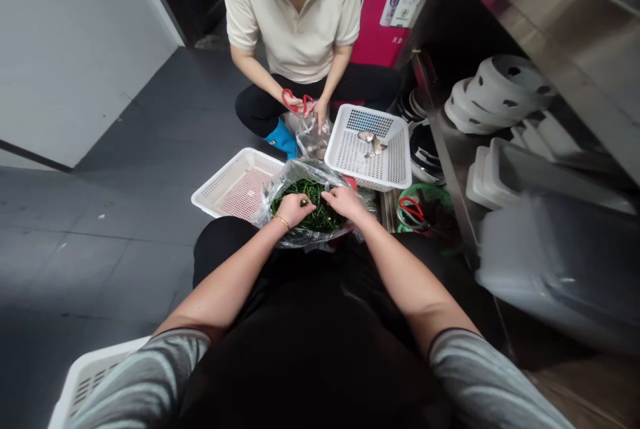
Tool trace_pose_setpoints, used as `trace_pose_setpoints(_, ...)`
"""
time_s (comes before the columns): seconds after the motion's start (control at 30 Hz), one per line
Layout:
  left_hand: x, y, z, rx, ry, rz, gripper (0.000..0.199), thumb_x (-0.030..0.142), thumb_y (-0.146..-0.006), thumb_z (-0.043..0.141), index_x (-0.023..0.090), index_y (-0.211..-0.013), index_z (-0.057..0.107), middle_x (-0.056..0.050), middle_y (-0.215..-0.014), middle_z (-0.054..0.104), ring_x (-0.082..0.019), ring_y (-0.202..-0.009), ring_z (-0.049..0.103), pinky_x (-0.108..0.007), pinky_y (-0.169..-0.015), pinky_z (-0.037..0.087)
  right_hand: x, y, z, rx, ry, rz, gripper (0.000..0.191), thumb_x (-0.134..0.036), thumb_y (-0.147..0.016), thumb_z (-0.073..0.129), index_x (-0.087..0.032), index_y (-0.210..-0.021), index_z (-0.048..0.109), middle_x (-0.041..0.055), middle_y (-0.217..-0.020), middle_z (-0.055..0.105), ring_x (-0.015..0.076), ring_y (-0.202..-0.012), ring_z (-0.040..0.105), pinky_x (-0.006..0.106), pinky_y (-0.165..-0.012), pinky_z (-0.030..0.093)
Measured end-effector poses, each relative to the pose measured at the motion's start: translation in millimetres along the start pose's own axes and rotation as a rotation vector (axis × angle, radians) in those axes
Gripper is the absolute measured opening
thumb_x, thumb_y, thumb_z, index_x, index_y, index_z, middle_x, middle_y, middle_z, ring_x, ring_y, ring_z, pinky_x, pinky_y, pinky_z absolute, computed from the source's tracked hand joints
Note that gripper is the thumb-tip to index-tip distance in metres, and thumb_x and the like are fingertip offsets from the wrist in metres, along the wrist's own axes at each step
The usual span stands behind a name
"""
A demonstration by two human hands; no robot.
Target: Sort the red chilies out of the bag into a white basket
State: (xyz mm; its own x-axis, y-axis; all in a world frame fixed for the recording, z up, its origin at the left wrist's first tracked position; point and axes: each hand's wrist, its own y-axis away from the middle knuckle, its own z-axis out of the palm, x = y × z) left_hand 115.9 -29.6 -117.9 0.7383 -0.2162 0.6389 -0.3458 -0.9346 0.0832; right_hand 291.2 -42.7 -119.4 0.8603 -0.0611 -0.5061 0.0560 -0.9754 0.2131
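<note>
An open clear plastic bag (267, 205) full of thin, shiny green peppers (320, 219) rests in front of my lap. Over its left side, my left hand (295, 211) has its fingers closed on a green pepper (304, 203), whose end shows by the thumb. My right hand (344, 203) is over the right side of the bag, its thumb and fingers pinched together. What sits in that pinch, if anything, is too small to make out. The two hands are a short way apart, fingertips facing each other.
Opposite me sits a person holding red-handled scissors (295, 102) over a plastic bag. White baskets (235, 182) stand left and right; the right basket (395, 172) holds a few pale pieces. Red-handled scissors (413, 210) lie on a green basket (440, 197), beside a metal shelf with tubs (545, 242).
</note>
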Motion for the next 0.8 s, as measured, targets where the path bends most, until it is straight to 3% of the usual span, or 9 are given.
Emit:
trace_pose_setpoints(0.07, -2, 0, -4.8, 0.043, 0.023, -0.017, 0.014, 0.027, -0.075, 0.065, 0.015, -0.071, 0.070, -0.001, -0.061, 0.062, -0.013, -0.057, 0.049, -0.025, -0.061, 0.037, -5, 2, 8, -0.065, 0.046, 0.029, 0.045, -0.057, -0.085, 0.056, -0.018, -0.068, 0.069, 0.0113, -0.076, 0.070, 0.0226, -0.077, 0.065, 0.028, -0.063, 0.044)
trace_pose_setpoints(0.17, -5, 1, -9.3, 0.052, 0.069, -0.023, 0.014, 0.027, -0.074, 0.064, 0.015, -0.071, 0.069, 0.001, -0.059, 0.060, -0.011, -0.055, 0.045, -0.025, -0.059, 0.035, -7, 3, 21, -0.104, -0.017, 0.028, 0.035, -0.050, -0.078, 0.069, -0.018, -0.064, 0.065, 0.0106, -0.074, 0.070, 0.0229, -0.077, 0.067, 0.028, -0.064, 0.047)
trace_pose_setpoints(0.27, -2, 6, -7.2, -0.036, 0.149, -0.028, 0.021, 0.033, -0.067, 0.071, 0.014, -0.075, 0.070, 0.002, -0.060, 0.058, -0.010, -0.054, 0.043, -0.024, -0.058, 0.034, -3, -1, 22, -0.145, -0.399, 0.059, 0.036, -0.043, -0.080, 0.069, -0.018, -0.057, 0.056, 0.0038, -0.058, 0.065, 0.0164, -0.056, 0.064, 0.025, -0.057, 0.049)
trace_pose_setpoints(0.37, 2, 9, -1.1, -0.117, 0.216, -0.003, 0.028, 0.040, -0.065, 0.073, 0.013, -0.073, 0.068, 0.005, -0.056, 0.051, -0.009, -0.053, 0.038, -0.023, -0.056, 0.031, 2, -4, 14, -0.188, -0.798, 0.066, 0.037, -0.044, -0.079, 0.070, -0.018, -0.057, 0.054, 0.0006, -0.054, 0.062, 0.0126, -0.044, 0.059, 0.023, -0.047, 0.048)
trace_pose_setpoints(0.47, 3, 8, 2.4, -0.123, 0.230, 0.027, 0.031, 0.042, -0.065, 0.072, 0.013, -0.059, 0.061, 0.006, -0.051, 0.044, -0.008, -0.053, 0.036, -0.023, -0.055, 0.029, 0, -3, 10, -0.144, -0.884, 0.051, 0.036, -0.044, -0.078, 0.070, -0.018, -0.058, 0.055, 0.0002, -0.055, 0.063, 0.0120, -0.044, 0.059, 0.021, -0.043, 0.046)
trace_pose_setpoints(0.53, 2, 6, 2.5, -0.114, 0.212, 0.018, 0.033, 0.041, -0.062, 0.074, 0.014, -0.054, 0.057, 0.006, -0.048, 0.041, -0.008, -0.051, 0.035, -0.024, -0.054, 0.028, -5, 1, 10, -0.127, -0.763, 0.030, 0.033, -0.040, -0.083, 0.065, -0.018, -0.059, 0.055, 0.0007, -0.057, 0.064, 0.0126, -0.047, 0.060, 0.021, -0.046, 0.046)
trace_pose_setpoints(0.63, -1, 5, 2.4, -0.093, 0.173, -0.002, 0.031, 0.034, -0.059, 0.074, 0.015, -0.048, 0.053, 0.007, -0.043, 0.039, -0.007, -0.049, 0.033, -0.024, -0.052, 0.026, -16, 9, 13, -0.021, -0.314, -0.098, 0.031, -0.032, -0.089, 0.057, -0.018, -0.061, 0.055, 0.0060, -0.068, 0.068, 0.0175, -0.064, 0.065, 0.026, -0.060, 0.048)
trace_pose_setpoints(0.73, 0, 8, 2.8, -0.089, 0.230, -0.063, 0.028, 0.026, -0.057, 0.072, 0.016, -0.044, 0.050, 0.008, -0.039, 0.033, -0.006, -0.045, 0.030, -0.023, -0.048, 0.024, -28, 16, 15, 0.126, 0.112, -0.258, 0.026, -0.030, -0.096, 0.046, -0.016, -0.081, 0.063, 0.0137, -0.092, 0.069, 0.0228, -0.087, 0.064, 0.029, -0.074, 0.046)
trace_pose_setpoints(0.8, 1, 10, 1.7, -0.119, 0.364, -0.194, 0.026, 0.023, -0.058, 0.069, 0.016, -0.044, 0.049, 0.008, -0.036, 0.033, -0.006, -0.040, 0.029, -0.023, -0.044, 0.023, -30, 19, 12, 0.155, 0.233, -0.293, 0.030, -0.029, -0.099, 0.037, -0.016, -0.093, 0.063, 0.0156, -0.100, 0.066, 0.0237, -0.094, 0.062, 0.030, -0.077, 0.045)
